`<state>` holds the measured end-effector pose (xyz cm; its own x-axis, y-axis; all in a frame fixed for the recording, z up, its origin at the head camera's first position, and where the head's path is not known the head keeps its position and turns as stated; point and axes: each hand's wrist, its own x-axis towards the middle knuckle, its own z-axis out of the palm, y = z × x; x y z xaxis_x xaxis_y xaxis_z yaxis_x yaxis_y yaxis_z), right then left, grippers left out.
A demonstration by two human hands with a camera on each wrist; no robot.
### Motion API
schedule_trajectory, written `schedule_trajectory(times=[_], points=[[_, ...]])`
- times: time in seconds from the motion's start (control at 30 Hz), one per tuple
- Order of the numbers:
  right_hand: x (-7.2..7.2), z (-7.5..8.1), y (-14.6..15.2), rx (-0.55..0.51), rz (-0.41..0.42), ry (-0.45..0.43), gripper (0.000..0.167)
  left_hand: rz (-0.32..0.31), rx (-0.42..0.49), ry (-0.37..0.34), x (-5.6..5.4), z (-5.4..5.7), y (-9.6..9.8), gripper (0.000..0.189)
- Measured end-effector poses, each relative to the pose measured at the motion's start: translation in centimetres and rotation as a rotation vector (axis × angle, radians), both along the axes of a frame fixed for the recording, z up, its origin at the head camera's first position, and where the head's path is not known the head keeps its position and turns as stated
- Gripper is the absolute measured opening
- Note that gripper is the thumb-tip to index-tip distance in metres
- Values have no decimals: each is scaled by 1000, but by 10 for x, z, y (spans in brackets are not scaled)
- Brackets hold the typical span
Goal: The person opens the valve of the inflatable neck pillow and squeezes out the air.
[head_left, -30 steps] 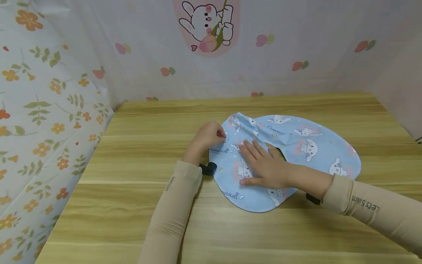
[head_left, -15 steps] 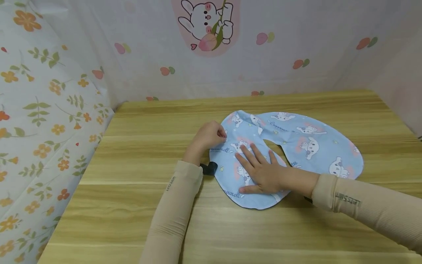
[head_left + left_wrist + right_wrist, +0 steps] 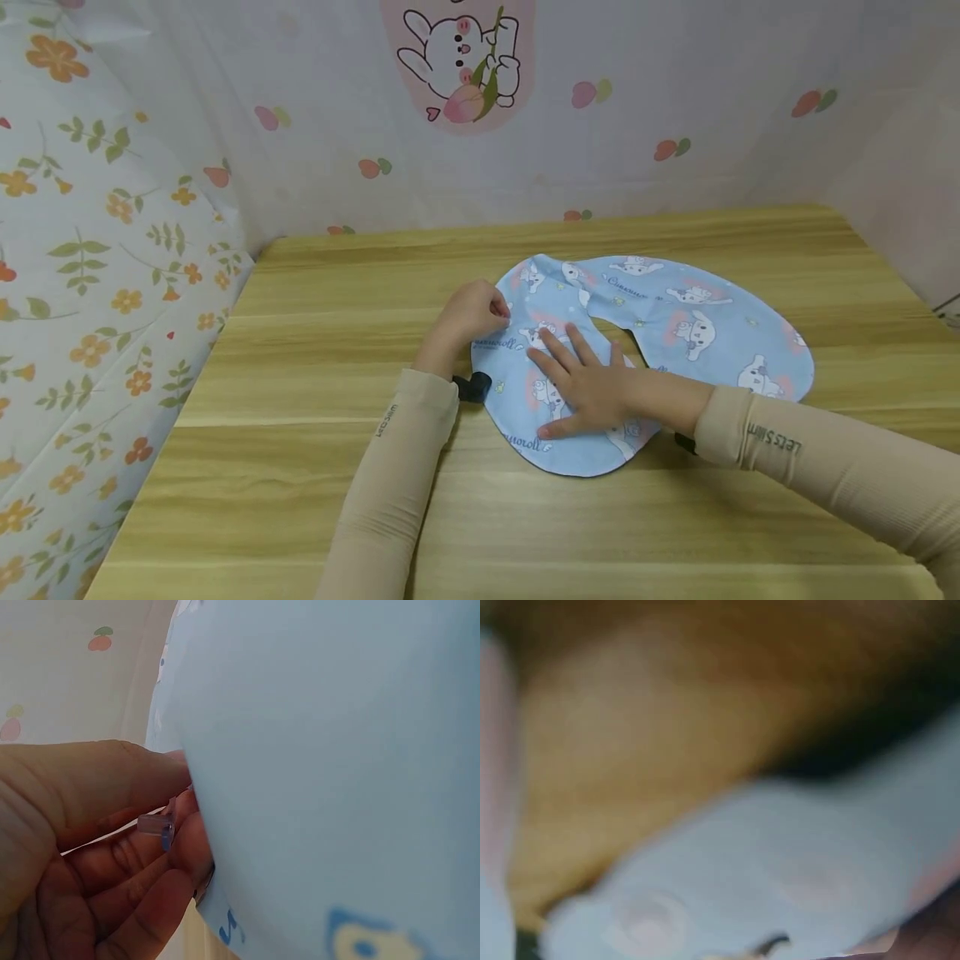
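Note:
A light blue, U-shaped inflatable neck pillow (image 3: 701, 312) with a white puppy print lies on the table in the head view, its left lobe creased near the top. At that lobe's left edge my left hand (image 3: 468, 318) pinches the pillow by its rim. The left wrist view has a clear plastic air valve (image 3: 157, 825) between the thumb and curled fingers of that hand (image 3: 90, 802). My right hand (image 3: 588, 392) presses on the left lobe with fingers spread. Only blurred blue fabric and wood fill most of the right wrist view.
The wooden table (image 3: 300, 350) runs out to both sides and toward me. A curtain with a rabbit print (image 3: 465, 62) hangs behind it, and a flowered cloth (image 3: 90, 350) hangs at the left. Each wrist wears a small black camera (image 3: 472, 387).
My right hand has slid slightly left and toward me on the pillow, its fingers spreading wider. More of the pillow's middle gap shows. My left hand keeps its hold at the rim.

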<state>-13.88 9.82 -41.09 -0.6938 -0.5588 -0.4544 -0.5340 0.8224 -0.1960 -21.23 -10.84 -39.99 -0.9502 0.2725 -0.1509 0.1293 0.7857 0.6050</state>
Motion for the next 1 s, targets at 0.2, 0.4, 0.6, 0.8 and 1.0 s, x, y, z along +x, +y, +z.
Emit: schedule_trajectory(times=[0.2,0.4,0.6,0.8,1.0], points=[[-18,-2,-2,6,-129,-32,142,-16,-6,8,-2,-4,0,7],[-26,-12,-1,37,-138,-43,145,-36,-7,14,-1,-6,-1,8],[-17,-11,-1,-1,-129,13,134,-17,-5,15,0,-6,-2,7],[17,3,0,-10,-241,96,128,-25,1,16,-1,-5,-1,8],[29,8,-3,-18,-199,175,116,-7,1,19,-4,-3,-4,6]])
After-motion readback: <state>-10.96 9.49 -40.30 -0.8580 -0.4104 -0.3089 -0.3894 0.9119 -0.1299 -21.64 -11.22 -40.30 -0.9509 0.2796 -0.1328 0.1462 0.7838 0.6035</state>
